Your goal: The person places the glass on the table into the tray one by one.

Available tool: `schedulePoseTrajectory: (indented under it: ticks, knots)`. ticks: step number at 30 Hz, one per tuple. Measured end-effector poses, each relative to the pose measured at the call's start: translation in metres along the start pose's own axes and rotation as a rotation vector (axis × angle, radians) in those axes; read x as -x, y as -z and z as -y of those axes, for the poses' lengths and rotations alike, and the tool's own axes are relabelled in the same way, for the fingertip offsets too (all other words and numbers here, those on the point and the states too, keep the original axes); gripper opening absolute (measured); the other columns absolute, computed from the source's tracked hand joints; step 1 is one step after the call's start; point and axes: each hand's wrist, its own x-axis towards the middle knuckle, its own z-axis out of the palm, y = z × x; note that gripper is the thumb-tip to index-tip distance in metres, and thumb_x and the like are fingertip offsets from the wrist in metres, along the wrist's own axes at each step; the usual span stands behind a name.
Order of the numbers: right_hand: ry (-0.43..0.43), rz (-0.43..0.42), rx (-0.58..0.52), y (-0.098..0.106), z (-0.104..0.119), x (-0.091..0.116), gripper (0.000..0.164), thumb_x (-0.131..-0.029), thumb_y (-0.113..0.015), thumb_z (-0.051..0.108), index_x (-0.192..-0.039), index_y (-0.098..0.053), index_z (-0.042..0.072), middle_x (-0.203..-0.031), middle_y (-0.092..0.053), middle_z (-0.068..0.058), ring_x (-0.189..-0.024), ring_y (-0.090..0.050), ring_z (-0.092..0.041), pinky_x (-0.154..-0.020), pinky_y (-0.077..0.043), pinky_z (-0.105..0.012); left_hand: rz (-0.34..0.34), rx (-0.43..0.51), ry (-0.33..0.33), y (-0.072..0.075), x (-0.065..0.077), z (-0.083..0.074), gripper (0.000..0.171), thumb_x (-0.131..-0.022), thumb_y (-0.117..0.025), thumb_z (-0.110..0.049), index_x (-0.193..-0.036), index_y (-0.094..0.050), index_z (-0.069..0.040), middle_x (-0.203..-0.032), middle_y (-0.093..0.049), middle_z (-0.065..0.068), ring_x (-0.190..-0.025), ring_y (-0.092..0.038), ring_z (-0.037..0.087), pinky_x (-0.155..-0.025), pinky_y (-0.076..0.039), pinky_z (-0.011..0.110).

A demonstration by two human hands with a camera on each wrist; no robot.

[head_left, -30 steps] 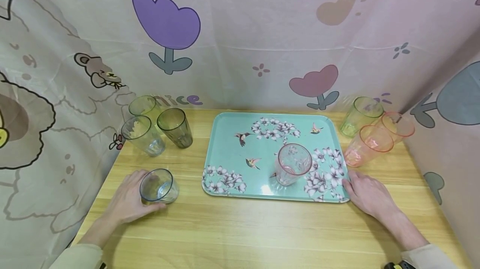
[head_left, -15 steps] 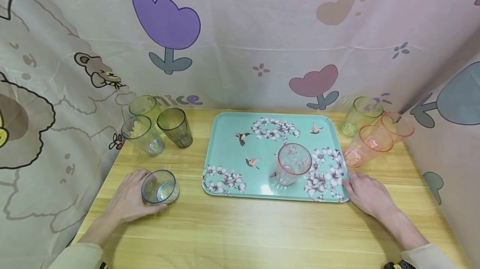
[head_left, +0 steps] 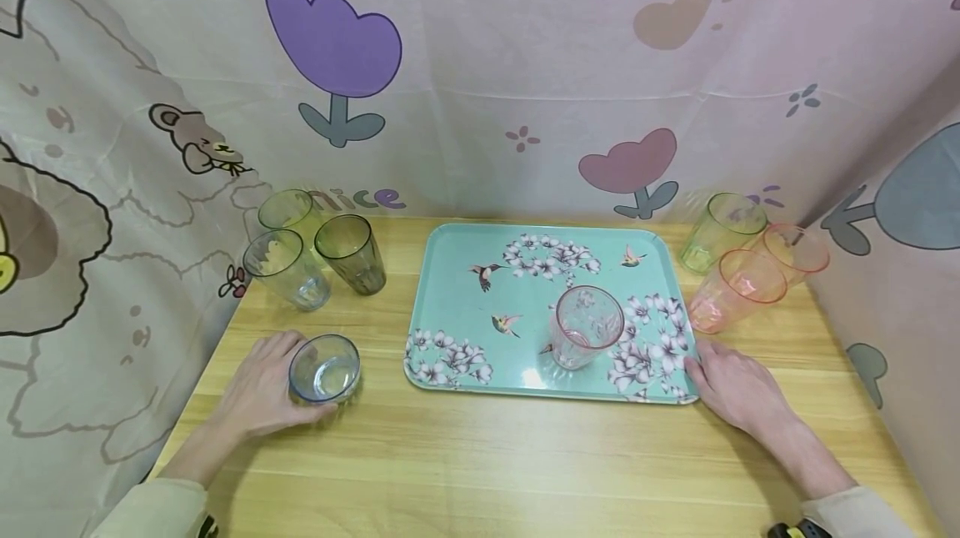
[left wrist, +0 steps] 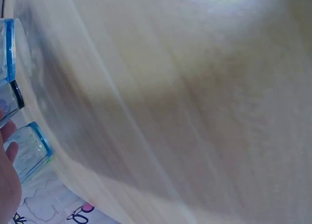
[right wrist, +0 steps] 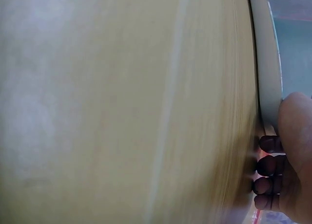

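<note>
Holding looked like the current step: left hand (head_left: 258, 392) had thumb and fingers curled round the blue-rimmed glass (head_left: 326, 371), at its palm side. Couldn't tell whether the base was off the table (head_left: 510, 467). Next move, my read, called for a firm grip and a level rim, clear of the grey-blue glass (head_left: 292, 274), yellow glass (head_left: 288, 208) and dark glass (head_left: 352, 254) beyond that hand. Blue-rimmed one looked transparent, nothing visible inside, roughly upright. Right of that hand, not touching it: floral tray (head_left: 457, 296) with a pink-rimmed glass (head_left: 587, 329) standing on it. Right hand (head_left: 738, 388) touched the tray's near corner; couldn't tell if it gripped. Beyond it: green glass (head_left: 716, 233), pink glass (head_left: 731, 296), orange glass (head_left: 802, 250).
</note>
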Motion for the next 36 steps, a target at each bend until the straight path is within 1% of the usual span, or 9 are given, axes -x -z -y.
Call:
schedulePoseTrajectory:
  ticks: [5, 9, 12, 16, 19, 24, 29, 36]
  knots:
    - [0.007, -0.018, -0.001, -0.001, -0.001, 0.000, 0.022, -0.104, -0.058, 0.023, -0.090, -0.056, 0.007, -0.076, -0.060, -0.008, -0.075, -0.069, -0.039, -0.065, -0.051, -0.055, -0.023, -0.027, -0.029, 0.004, -0.007, -0.003, 0.100, -0.054, -0.085, -0.079, -0.114, -0.064, -0.002, -0.106, -0.067, 0.012, -0.101, -0.060, 0.032, -0.090, -0.047, 0.051]
    - [0.017, -0.037, -0.001, -0.002, -0.002, 0.000, 0.022, -0.103, -0.059, 0.023, -0.087, -0.055, 0.008, -0.073, -0.058, -0.006, -0.072, -0.068, -0.036, -0.063, -0.050, -0.053, -0.058, -0.049, -0.087, 0.007, -0.014, -0.007, 0.099, -0.057, -0.080, -0.084, -0.112, -0.065, -0.003, -0.105, -0.069, 0.012, -0.101, -0.061, 0.033, -0.087, -0.049, 0.051]
    - [0.020, -0.041, -0.001, -0.003, -0.003, 0.000, 0.022, -0.103, -0.060, 0.023, -0.087, -0.054, 0.009, -0.072, -0.056, -0.005, -0.070, -0.067, -0.034, -0.062, -0.049, -0.052, -0.084, -0.056, -0.136, 0.008, -0.021, -0.010, 0.098, -0.056, -0.078, -0.086, -0.111, -0.066, -0.005, -0.103, -0.070, 0.010, -0.099, -0.061, 0.031, -0.085, -0.050, 0.050]
    - [0.017, -0.041, -0.001, -0.004, -0.003, 0.000, 0.022, -0.103, -0.060, 0.023, -0.087, -0.054, 0.009, -0.072, -0.056, -0.005, -0.070, -0.067, -0.034, -0.061, -0.048, -0.051, -0.109, -0.062, -0.193, 0.009, -0.029, -0.016, 0.095, -0.054, -0.079, -0.084, -0.109, -0.067, -0.007, -0.100, -0.070, 0.009, -0.098, -0.060, 0.030, -0.087, -0.050, 0.050]
    - [0.017, -0.038, -0.001, -0.004, -0.003, 0.001, 0.022, -0.103, -0.060, 0.023, -0.087, -0.054, 0.009, -0.073, -0.056, -0.005, -0.070, -0.067, -0.034, -0.061, -0.048, -0.051, -0.122, -0.068, -0.230, 0.010, -0.037, -0.022, 0.093, -0.048, -0.083, -0.078, -0.105, -0.066, -0.008, -0.098, -0.069, 0.009, -0.096, -0.060, 0.030, -0.088, -0.048, 0.050]
    - [0.013, -0.026, -0.007, -0.003, -0.002, 0.001, 0.022, -0.103, -0.060, 0.024, -0.087, -0.054, 0.010, -0.074, -0.057, -0.005, -0.071, -0.066, -0.034, -0.061, -0.048, -0.051, -0.128, -0.078, -0.247, 0.011, -0.050, -0.033, 0.092, -0.038, -0.088, -0.068, -0.104, -0.066, -0.008, -0.097, -0.069, 0.008, -0.095, -0.059, 0.028, -0.087, -0.048, 0.049]
    - [0.011, -0.022, -0.009, -0.002, -0.001, 0.001, 0.022, -0.103, -0.060, 0.024, -0.086, -0.054, 0.011, -0.074, -0.057, -0.005, -0.071, -0.066, -0.033, -0.061, -0.048, -0.050, -0.136, -0.063, -0.263, 0.008, -0.061, -0.044, 0.094, -0.036, -0.091, -0.065, -0.105, -0.066, -0.007, -0.098, -0.070, 0.009, -0.096, -0.060, 0.028, -0.088, -0.050, 0.050]
    - [0.017, -0.039, -0.006, -0.003, -0.002, 0.002, 0.022, -0.103, -0.061, 0.023, -0.086, -0.054, 0.011, -0.072, -0.056, -0.004, -0.070, -0.066, -0.032, -0.060, -0.048, -0.049, -0.147, -0.034, -0.306, -0.002, -0.076, -0.059, 0.100, -0.033, -0.093, -0.066, -0.108, -0.067, -0.007, -0.101, -0.071, 0.009, -0.098, -0.060, 0.027, -0.088, -0.051, 0.049]
